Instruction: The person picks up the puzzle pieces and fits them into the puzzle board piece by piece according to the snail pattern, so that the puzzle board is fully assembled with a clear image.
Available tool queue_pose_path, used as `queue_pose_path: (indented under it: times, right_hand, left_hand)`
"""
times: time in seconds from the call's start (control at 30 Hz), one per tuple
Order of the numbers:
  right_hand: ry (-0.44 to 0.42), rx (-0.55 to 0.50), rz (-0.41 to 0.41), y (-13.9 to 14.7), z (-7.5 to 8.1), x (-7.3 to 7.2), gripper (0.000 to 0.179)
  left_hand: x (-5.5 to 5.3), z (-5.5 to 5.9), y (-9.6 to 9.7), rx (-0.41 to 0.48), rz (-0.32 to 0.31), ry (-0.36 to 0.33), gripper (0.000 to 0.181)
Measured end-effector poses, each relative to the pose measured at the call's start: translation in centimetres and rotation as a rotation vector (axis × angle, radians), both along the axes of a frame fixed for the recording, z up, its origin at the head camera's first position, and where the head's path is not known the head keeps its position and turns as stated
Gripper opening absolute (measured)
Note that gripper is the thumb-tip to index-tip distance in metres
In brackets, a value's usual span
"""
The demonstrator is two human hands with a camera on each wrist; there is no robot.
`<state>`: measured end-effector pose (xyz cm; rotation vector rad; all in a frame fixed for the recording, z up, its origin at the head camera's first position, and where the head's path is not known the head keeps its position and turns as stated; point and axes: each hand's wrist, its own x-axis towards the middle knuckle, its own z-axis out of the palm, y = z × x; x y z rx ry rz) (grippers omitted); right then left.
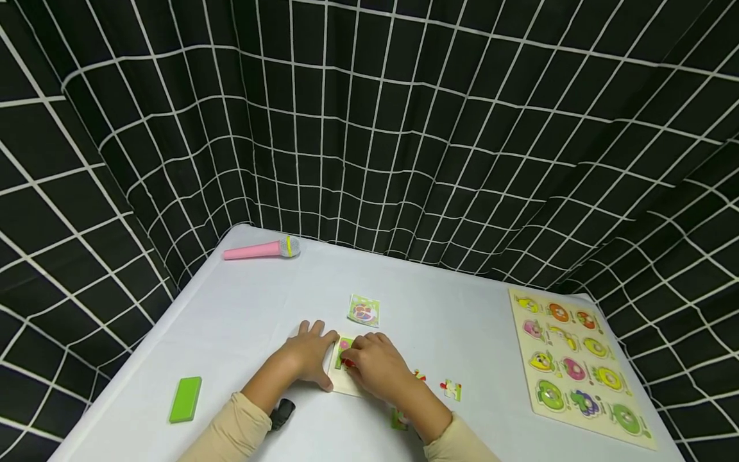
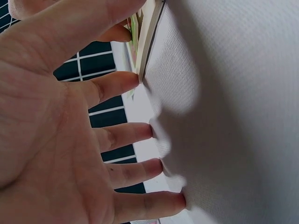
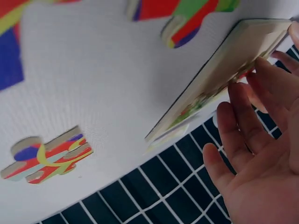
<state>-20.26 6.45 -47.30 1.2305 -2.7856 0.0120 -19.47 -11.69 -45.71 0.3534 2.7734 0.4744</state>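
Note:
A small pale wooden puzzle board (image 1: 344, 384) lies on the white table between both hands. My left hand (image 1: 308, 354) has its fingers spread and nearly straight, with the thumb and index finger touching the board's left side. My right hand (image 1: 382, 367) is over the board, its thumb and fingertips pinching a red-marked puzzle piece (image 1: 349, 363), which the fingers partly cover. Green and pink picture pieces show in the board. To the right lie loose jigsaw pieces (image 1: 451, 389), another one partly hidden under the right forearm. A small picture card (image 1: 364, 310) lies just beyond the board.
A pink toy microphone (image 1: 254, 251) lies at the back left, and a green block (image 1: 185, 399) at the front left. Beside the left sleeve is a black object (image 1: 282, 414). A large fruit puzzle board (image 1: 530, 380) lies at right. A black gridded curtain (image 1: 358, 141) surrounds the table.

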Motion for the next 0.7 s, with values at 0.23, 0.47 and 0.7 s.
queue_pose_path:
  times: [0.23,0.47,0.7]
  right_hand:
    - [0.039,0.023,-0.020,-0.44,-0.06,0.25,0.017]
    - [0.036,0.006,-0.063,-0.83,-0.08,0.69,0.015]
    - [0.018,-0.002,-0.081,-0.77,0.05,0.66,0.015]
  left_hand:
    - [-0.12,-0.15,0.08,-0.012,0.004,-0.010,0.090]
    - [-0.18,-0.19,0.03,-0.015,-0.003,-0.003,0.089]
    - [-0.31,-0.34,0.08,-0.021,-0.010,0.005,0.088]
